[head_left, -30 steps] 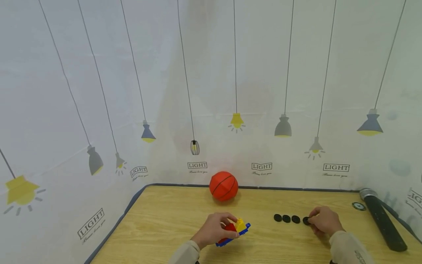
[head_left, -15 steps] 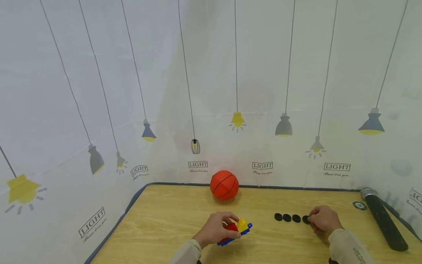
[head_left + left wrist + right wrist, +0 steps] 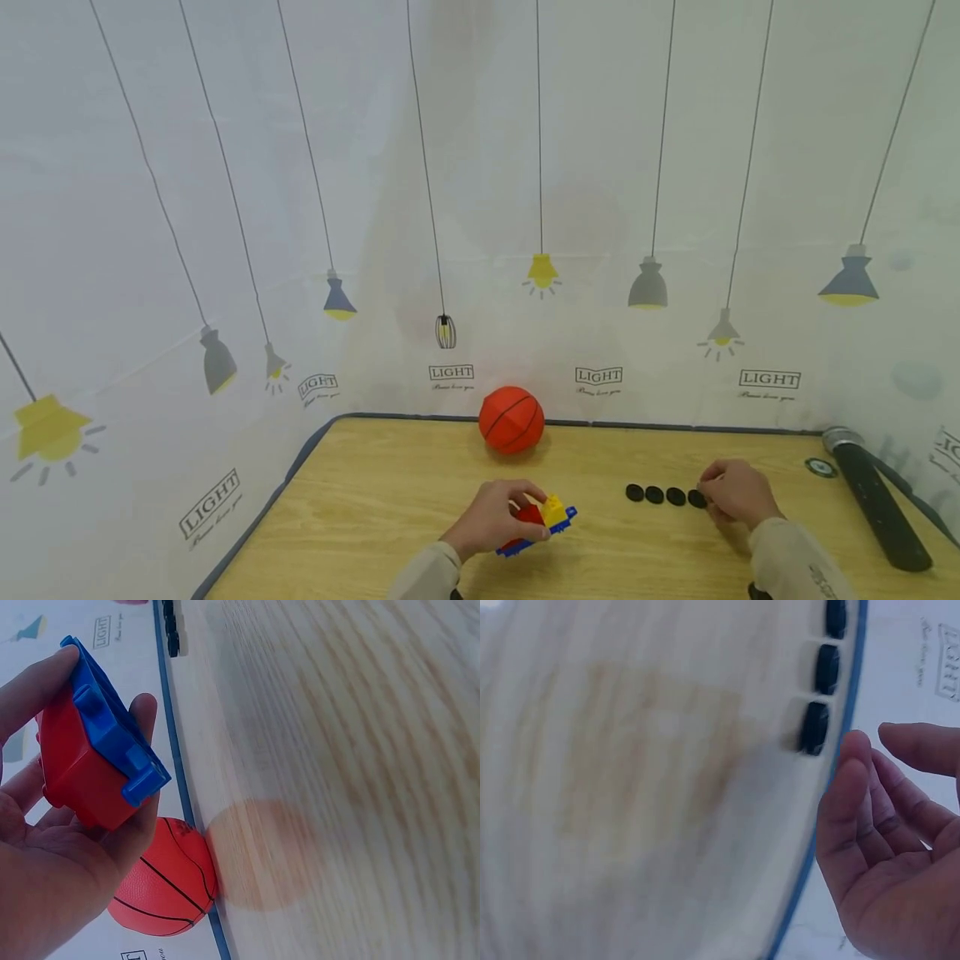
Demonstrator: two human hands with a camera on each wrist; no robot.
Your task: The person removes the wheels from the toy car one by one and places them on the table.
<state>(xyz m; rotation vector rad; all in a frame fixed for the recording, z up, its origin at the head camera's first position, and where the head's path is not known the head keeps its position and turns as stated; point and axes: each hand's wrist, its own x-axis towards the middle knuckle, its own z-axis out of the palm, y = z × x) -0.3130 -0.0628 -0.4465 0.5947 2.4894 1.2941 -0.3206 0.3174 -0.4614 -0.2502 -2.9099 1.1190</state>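
My left hand (image 3: 498, 518) grips a toy car body (image 3: 553, 510) of red and yellow blocks on a blue base, tilted above the table. The left wrist view shows short stubs along the sides of that blue base (image 3: 112, 724), with thumb and fingers around it. Several small black toy wheels (image 3: 655, 495) lie flat in a row at the right. Beside the rightmost wheel (image 3: 697, 498) is my right hand (image 3: 738, 493), fingers loosely bent. In the right wrist view nothing shows between its fingertips, which are just short of the nearest wheel (image 3: 814, 728).
An orange-red toy basketball (image 3: 512, 420) sits at the table's back edge. A black microphone (image 3: 877, 500) lies along the right side, with a small round dark-and-white disc (image 3: 821, 467) next to it. White printed sheeting (image 3: 480, 208) rises behind the wooden table (image 3: 360, 492).
My right fingertips have come up slightly off the rightmost wheel, and more of it shows. The left hand holds the toy car body almost still.
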